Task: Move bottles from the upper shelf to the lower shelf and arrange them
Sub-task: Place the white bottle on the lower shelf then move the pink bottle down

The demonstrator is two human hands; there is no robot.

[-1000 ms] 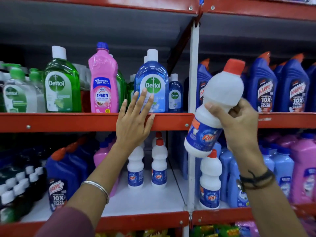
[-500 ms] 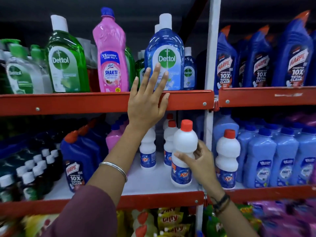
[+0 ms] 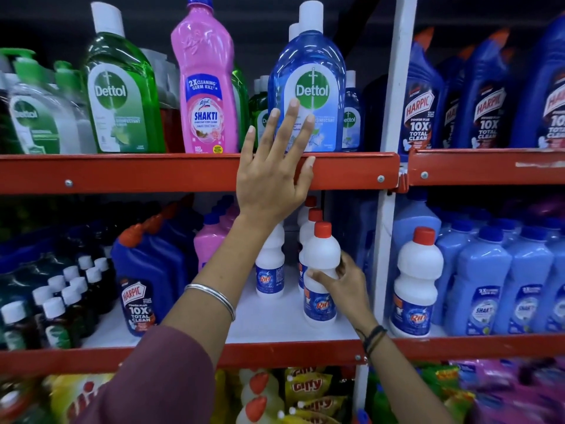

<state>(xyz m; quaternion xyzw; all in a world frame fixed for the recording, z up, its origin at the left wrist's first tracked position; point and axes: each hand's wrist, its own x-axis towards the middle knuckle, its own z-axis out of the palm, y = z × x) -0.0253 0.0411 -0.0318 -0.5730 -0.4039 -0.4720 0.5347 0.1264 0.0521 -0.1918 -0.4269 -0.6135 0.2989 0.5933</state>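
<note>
The person's left arm wore a loose maroon sleeve (image 3: 146,371) that ended below the elbow, leaving the forearm bare. A thin silver bangle (image 3: 211,298) circled the left wrist. The left hand (image 3: 272,182) wore no rings. The right wrist carried dark braided thread bands (image 3: 371,339), and the right hand (image 3: 345,283) was bare.

Your single head-worn wide-angle camera faces the shelving square-on and at arm's reach, tilted slightly down. The red upper shelf edge (image 3: 122,172) crosses the frame above centre, the lower shelf edge (image 3: 275,351) runs near the bottom, and the white upright (image 3: 394,123) bows right of centre. Both forearms enter from the bottom edge. No second view overlaps it.
</note>
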